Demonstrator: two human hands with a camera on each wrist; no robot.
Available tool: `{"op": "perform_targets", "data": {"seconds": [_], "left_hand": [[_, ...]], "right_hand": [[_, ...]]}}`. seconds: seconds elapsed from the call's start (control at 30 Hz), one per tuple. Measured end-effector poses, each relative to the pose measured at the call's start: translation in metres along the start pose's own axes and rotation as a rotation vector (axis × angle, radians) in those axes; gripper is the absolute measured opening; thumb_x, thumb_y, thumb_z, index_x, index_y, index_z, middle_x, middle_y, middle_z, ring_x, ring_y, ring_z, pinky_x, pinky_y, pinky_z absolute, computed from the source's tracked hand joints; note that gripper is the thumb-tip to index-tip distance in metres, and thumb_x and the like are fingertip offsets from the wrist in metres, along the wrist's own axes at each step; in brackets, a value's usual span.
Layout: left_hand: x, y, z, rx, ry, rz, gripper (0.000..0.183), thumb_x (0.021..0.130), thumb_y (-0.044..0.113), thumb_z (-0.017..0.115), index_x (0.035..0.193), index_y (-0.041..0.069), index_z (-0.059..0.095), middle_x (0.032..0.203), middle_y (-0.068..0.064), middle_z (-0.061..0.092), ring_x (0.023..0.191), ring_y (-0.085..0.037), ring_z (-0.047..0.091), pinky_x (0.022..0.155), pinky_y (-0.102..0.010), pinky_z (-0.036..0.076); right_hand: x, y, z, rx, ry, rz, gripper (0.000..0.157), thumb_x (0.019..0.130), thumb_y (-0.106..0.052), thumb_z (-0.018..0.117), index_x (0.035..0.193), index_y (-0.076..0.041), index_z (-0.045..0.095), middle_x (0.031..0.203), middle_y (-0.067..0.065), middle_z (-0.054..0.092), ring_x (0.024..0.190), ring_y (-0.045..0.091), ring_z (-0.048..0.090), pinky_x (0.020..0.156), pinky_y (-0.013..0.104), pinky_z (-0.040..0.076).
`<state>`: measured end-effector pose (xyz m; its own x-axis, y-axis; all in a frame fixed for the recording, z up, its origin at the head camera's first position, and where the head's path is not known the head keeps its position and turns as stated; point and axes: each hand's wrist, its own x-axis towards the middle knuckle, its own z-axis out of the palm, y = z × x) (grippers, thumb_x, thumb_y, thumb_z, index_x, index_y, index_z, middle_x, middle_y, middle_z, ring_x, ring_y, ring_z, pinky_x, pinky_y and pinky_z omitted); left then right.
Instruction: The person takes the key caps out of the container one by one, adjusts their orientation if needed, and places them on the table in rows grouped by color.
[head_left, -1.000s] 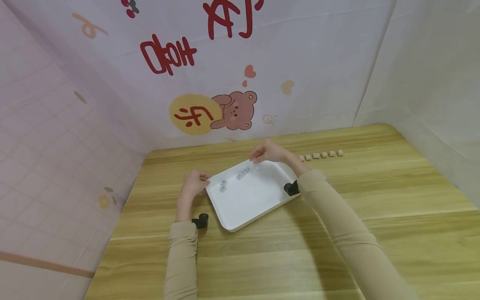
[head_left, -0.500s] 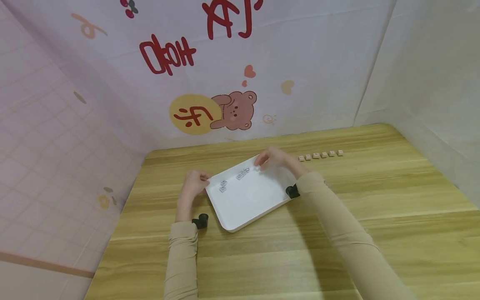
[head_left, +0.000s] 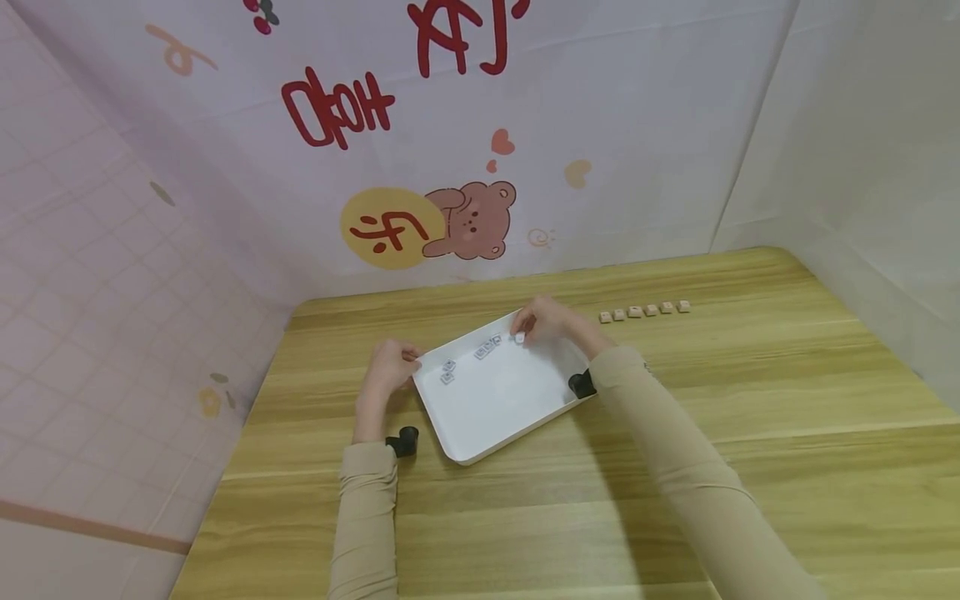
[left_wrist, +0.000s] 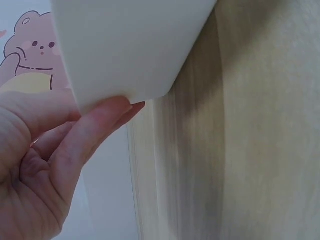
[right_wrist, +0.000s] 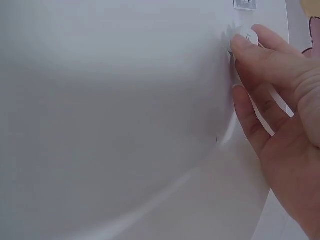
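As R hand (head_left: 545, 317) pinches wht piece (head_left: 520, 338), part-hid, print (right_wrist: 248, 36) unclear

Left hand (head_left: 388, 367) grips white tray (head_left: 502, 408) at corner; right hand (head_left: 546, 318) pinches white keycap (head_left: 520, 337); six beige keycaps (head_left: 635, 312) in row on wooden table (head_left: 750, 375).

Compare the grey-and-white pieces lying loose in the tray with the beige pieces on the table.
Colour: the tray pieces look grey and white; the table pieces look pale pinkish beige.
Layout: the tray pieces lie in two clusters; the table pieces form one row with gaps.
Count: five tray pieces show against six table pieces.
Shared: both sets are small and roughly square.
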<state>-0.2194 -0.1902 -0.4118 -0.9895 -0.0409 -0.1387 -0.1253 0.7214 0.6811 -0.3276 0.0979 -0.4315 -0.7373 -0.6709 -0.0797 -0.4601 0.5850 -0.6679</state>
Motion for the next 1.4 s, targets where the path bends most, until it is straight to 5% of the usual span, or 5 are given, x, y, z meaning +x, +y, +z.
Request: {"op": "perform_targets", "data": {"seconds": [0.3,0.53,1.0,1.27,1.4], "left_hand": [[0.000,0.000,0.000,0.024,0.006,0.012,0.022,0.088,-0.001,0.060,0.108,-0.005,0.067,0.107,-0.025,0.067,0.091,-0.030,0.066,0.061,-0.025,0.058],[-0.001,0.000,-0.002,0.039,0.007,0.012,0.023,0.088,-0.001,0.059,0.109,-0.005,0.067,0.108,-0.025,0.067,0.093,-0.031,0.066,0.061,-0.025,0.057],[0.001,0.000,-0.003,0.037,0.003,0.009,0.023,0.088,0.000,0.059,0.108,-0.005,0.067,0.106,-0.024,0.068,0.089,-0.028,0.066,0.057,-0.022,0.054],[0.001,0.000,-0.002,0.021,-0.011,-0.004,0.024,0.088,-0.001,0.059,0.110,-0.005,0.067,0.108,-0.025,0.067,0.093,-0.030,0.065,0.060,-0.025,0.056],[0.000,0.000,-0.001,0.026,-0.006,0.002,0.024,0.087,0.000,0.059,0.110,-0.005,0.067,0.108,-0.024,0.067,0.095,-0.031,0.065,0.062,-0.023,0.056]], "right_hand": [[-0.002,0.000,-0.002,-0.014,-0.004,0.031,0.022,0.077,0.002,0.070,0.098,-0.002,0.072,0.106,0.014,0.071,0.102,0.029,0.065,0.092,0.036,0.055],[-0.011,-0.003,-0.014,0.038,0.012,-0.040,0.022,0.081,0.003,0.066,0.103,0.004,0.070,0.112,0.020,0.068,0.104,0.035,0.063,0.093,0.040,0.054],[-0.050,0.017,-0.048,0.196,0.194,0.049,0.029,0.087,-0.012,0.068,0.114,-0.002,0.067,0.122,0.018,0.064,0.106,0.031,0.065,0.090,0.039,0.056],[-0.079,0.041,-0.050,0.123,0.243,0.059,0.027,0.086,-0.013,0.070,0.110,0.000,0.068,0.108,0.019,0.068,0.097,0.029,0.065,0.076,0.039,0.058],[-0.093,0.057,-0.050,0.062,0.247,0.069,0.022,0.084,-0.011,0.071,0.104,-0.002,0.070,0.103,0.017,0.070,0.093,0.027,0.065,0.081,0.038,0.058]]}}
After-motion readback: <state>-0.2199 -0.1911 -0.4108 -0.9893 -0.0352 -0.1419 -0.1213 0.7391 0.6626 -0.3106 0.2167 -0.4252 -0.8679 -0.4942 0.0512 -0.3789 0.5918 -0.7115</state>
